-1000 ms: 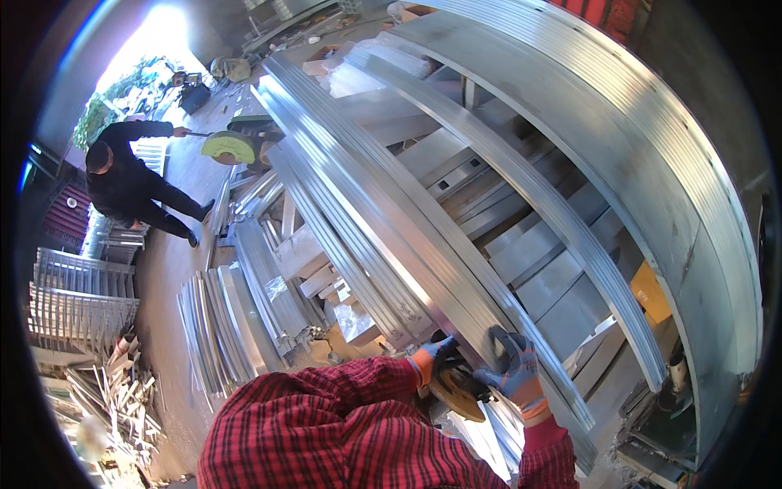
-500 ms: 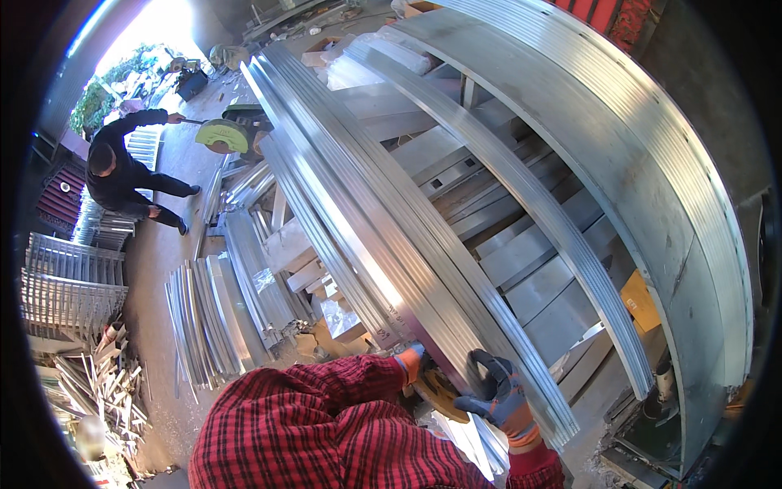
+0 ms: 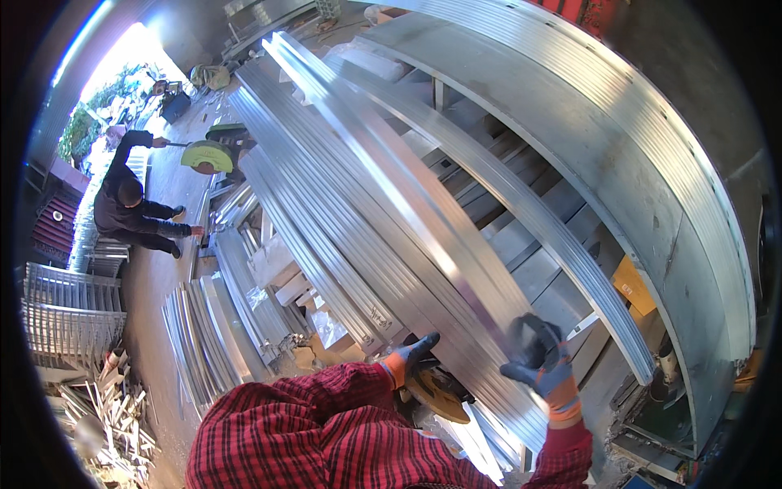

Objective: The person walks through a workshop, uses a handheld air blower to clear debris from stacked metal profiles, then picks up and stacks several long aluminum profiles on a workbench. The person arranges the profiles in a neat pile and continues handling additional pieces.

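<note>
Long aluminium profiles [image 3: 350, 204] lie stacked on a slant from the far top down to me. My right hand [image 3: 539, 364], in a grey and orange glove, is closed around the near end of the top profile [image 3: 423, 212]. My left hand [image 3: 411, 357], gloved the same, presses against the lower edge of the stack, and its fingertips are hidden under the metal. A tan cutting disc [image 3: 437, 394] sits just below and between my hands. My red plaid sleeves fill the bottom of the view.
A person in dark clothes [image 3: 130, 213] crouches at the left beside a saw with a yellow-green guard [image 3: 207, 155]. More profiles [image 3: 208, 326] lie on the floor, with offcuts [image 3: 106, 424] at lower left. A tall metal rack [image 3: 619, 163] curves along the right.
My right hand has risen and shifted right along the top profile. My left hand has moved up to the stack's edge. The crouching person has stayed by the saw.
</note>
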### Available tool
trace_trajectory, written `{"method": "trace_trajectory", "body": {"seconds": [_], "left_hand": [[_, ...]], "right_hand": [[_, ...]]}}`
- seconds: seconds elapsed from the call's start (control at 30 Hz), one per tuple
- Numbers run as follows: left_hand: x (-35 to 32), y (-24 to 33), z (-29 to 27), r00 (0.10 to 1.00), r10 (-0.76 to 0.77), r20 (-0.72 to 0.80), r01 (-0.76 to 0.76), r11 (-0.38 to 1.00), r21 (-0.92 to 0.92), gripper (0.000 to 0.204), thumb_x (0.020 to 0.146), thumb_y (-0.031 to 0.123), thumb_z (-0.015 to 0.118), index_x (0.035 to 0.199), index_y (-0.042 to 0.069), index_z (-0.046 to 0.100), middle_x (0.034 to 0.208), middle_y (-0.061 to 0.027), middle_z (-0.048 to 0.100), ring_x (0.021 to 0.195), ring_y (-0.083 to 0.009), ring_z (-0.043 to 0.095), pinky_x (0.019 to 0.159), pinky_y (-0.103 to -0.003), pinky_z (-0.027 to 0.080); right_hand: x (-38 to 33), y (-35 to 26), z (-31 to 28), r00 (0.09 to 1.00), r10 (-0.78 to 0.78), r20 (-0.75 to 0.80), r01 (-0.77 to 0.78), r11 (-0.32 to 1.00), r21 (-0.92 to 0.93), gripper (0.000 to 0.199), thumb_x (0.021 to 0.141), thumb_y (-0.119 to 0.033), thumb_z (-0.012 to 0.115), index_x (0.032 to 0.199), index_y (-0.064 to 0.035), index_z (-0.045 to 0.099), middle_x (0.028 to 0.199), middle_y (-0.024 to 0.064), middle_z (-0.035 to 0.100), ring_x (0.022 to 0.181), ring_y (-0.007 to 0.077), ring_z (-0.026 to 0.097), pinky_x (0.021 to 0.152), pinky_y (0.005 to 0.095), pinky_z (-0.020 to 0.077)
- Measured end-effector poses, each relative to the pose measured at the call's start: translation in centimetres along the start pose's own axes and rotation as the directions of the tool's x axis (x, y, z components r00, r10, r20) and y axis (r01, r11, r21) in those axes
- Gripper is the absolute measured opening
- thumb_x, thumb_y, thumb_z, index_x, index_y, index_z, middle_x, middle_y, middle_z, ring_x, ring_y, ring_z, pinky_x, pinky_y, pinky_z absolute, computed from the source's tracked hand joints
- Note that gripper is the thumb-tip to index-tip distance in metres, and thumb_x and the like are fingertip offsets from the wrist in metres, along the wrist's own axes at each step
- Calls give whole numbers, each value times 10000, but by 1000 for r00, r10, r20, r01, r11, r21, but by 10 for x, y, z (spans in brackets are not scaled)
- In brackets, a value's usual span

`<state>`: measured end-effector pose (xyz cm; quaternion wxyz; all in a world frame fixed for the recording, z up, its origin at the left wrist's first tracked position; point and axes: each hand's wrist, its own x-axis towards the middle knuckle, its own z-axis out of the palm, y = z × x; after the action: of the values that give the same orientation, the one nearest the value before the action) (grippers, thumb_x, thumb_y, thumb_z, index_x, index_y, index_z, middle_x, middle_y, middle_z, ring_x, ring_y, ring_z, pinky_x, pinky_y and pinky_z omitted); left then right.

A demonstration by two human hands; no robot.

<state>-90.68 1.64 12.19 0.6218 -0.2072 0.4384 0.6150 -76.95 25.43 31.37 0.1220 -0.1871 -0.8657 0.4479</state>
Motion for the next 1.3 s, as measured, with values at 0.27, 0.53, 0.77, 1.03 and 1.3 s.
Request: {"method": "trace_trajectory", "body": {"seconds": [0.27,0.53,0.77,1.03,1.3], "left_hand": [[-12,5,7,997,21,78,-21,1000,-8,811,816,497,733,1380,-7,439,1356,-148,517,1201,-266,523,1037,-363,425],[-8,11,14,999,48,24,-48,999,-19,631,883,437,677,1333,37,487,1252,-123,594,1124,-261,581,985,-368,471],[11,-1,-23,989,48,138,-31,992,-126,520,937,413,599,1333,90,502,1309,-108,565,1229,-272,514,1065,-425,416],[-1,14,-4,985,13,171,-14,1000,3,572,884,451,663,1332,129,511,1289,-61,583,1207,-241,538,1020,-419,448],[-12,18,0,981,56,188,-54,998,-17,529,911,407,643,1330,114,510,1286,-72,584,1206,-237,544,1021,-417,457]], "right_hand": [[9,31,-40,997,61,-40,-67,981,-182,801,597,-285,909,1299,-122,560,1146,111,525,1061,272,520,910,400,481],[18,66,-71,989,136,-65,-148,959,-244,956,487,-75,922,1350,-130,515,1170,104,540,1089,250,547,923,404,501],[74,144,-95,882,471,-6,-346,639,-687,1125,619,-665,762,1479,-105,303,1419,221,408,1338,396,357,1111,470,289],[108,218,-119,922,374,-95,-332,644,-689,1037,624,-543,802,1459,-120,355,1451,205,389,1330,401,370,1125,461,273],[131,204,-127,889,451,-78,-371,611,-699,1052,622,-411,826,1503,-246,277,1466,162,390,1361,381,345,1127,476,280]]}}
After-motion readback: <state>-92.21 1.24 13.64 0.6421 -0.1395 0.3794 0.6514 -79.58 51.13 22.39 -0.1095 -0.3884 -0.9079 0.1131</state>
